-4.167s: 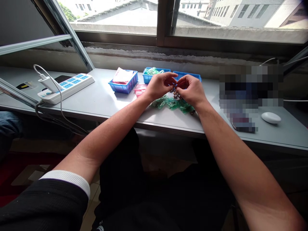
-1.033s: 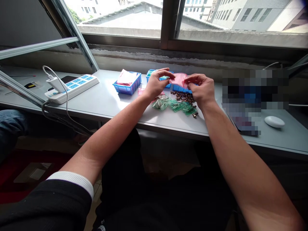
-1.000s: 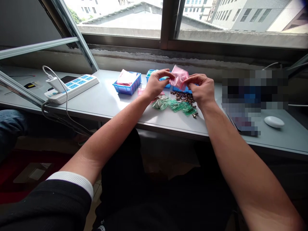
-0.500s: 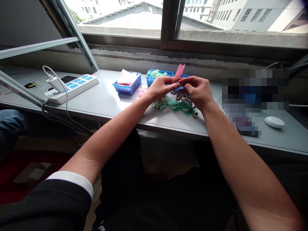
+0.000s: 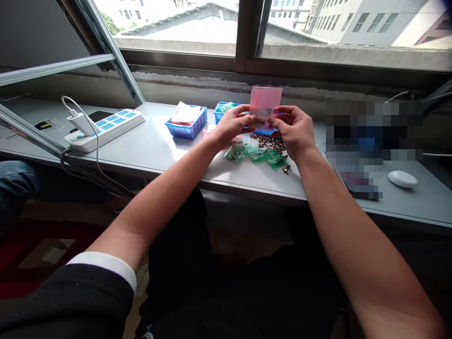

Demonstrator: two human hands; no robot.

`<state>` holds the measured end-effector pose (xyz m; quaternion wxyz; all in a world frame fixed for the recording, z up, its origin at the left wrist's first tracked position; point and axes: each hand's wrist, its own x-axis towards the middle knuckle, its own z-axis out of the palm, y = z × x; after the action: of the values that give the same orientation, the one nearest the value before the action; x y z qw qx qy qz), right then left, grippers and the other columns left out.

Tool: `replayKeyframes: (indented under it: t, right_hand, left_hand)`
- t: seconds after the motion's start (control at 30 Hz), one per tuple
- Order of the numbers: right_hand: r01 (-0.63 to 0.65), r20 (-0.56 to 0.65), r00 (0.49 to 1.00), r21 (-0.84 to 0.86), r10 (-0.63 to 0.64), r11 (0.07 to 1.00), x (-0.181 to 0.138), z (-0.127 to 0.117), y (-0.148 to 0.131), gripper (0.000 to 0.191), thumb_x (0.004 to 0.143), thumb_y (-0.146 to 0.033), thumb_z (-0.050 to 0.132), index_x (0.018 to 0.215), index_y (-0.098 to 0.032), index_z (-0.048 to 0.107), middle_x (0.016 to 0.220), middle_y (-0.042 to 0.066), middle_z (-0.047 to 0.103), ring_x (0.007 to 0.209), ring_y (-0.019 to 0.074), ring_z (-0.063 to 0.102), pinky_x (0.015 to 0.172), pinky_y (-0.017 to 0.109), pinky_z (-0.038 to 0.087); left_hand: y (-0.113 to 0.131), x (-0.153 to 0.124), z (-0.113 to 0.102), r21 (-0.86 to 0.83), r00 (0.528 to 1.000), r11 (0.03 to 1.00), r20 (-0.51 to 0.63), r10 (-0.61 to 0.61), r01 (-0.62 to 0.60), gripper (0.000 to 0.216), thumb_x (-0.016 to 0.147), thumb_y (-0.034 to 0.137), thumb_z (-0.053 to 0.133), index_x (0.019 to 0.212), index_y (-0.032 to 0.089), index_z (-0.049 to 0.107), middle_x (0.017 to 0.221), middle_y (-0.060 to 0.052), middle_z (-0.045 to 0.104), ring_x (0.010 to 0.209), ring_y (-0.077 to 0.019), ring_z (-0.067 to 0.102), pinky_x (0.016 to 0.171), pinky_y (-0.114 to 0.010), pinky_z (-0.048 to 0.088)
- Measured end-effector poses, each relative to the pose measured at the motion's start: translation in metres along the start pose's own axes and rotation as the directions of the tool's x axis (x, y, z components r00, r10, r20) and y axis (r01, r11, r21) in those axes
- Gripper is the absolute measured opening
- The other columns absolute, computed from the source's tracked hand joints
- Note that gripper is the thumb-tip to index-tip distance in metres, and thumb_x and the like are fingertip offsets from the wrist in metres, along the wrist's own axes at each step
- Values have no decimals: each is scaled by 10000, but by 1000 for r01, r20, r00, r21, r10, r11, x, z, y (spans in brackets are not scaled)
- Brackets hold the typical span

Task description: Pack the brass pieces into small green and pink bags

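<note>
A small pink plastic bag [image 5: 265,100] is held up flat above the table between my two hands. My left hand [image 5: 233,123] pinches its left lower edge. On the other side, my right hand [image 5: 294,127] grips the lower right corner between thumb and fingers. Beneath the hands lie several green plastic bags [image 5: 256,155] with small contents I cannot make out. Small bronze-coloured metal pieces [image 5: 270,141] are heaped just behind them. Another pink packet [image 5: 209,133] rests left of my left hand, partly covered by it.
A blue basket [image 5: 187,129] holds pink and white packets; another blue basket [image 5: 221,115] holds green ones. At left lies a power strip [image 5: 120,123] with a charger and cable. A white mouse [image 5: 402,179] sits at right beside a blurred area. A person's knee [image 5: 17,186] shows at far left.
The pink bag, folded and edge-on before, is now spread flat and facing me. My hands have moved slightly apart along its lower edge.
</note>
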<state>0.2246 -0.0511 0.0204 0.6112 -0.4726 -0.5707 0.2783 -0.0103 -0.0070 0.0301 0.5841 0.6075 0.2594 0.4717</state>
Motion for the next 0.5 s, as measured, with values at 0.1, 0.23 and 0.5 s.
replayKeyframes:
  t: [0.1, 0.23, 0.5]
  right_hand:
    - [1, -9, 1000, -22, -1, 1000, -1, 1, -2, 345, 969, -388, 1059, 1215, -319, 826, 1179, 85, 923, 1082, 332, 911, 902, 547, 812]
    - [-21, -32, 999, -4, 21, 1000, -4, 2, -8, 270, 993, -316, 1008, 1193, -313, 827, 1119, 70, 903, 995, 290, 889, 797, 467, 776]
    - [-73, -54, 996, 14, 74, 997, -15, 4, -25, 130, 1060, -260, 910, 1150, -300, 824, 1088, 64, 889, 939, 234, 874, 722, 379, 730]
  left_hand:
    - [3, -2, 2, -6, 1000, 1000, -15, -23, 23, 244, 1168, 256, 822, 1403, 219, 773, 1418, -114, 952, 1383, -307, 950, 1388, -571, 703]
    - [4, -3, 5, 60, 998, 998, -67, 9, -5, 223, 1172, 216, 791, 1392, 222, 754, 1439, -118, 935, 1365, -298, 939, 1339, -539, 727]
    - [35, 11, -61, 483, 876, 855, -310, 370, -191, 414, 1069, 279, 896, 1454, 272, 745, 1488, -122, 906, 1349, -319, 883, 1192, -516, 739]
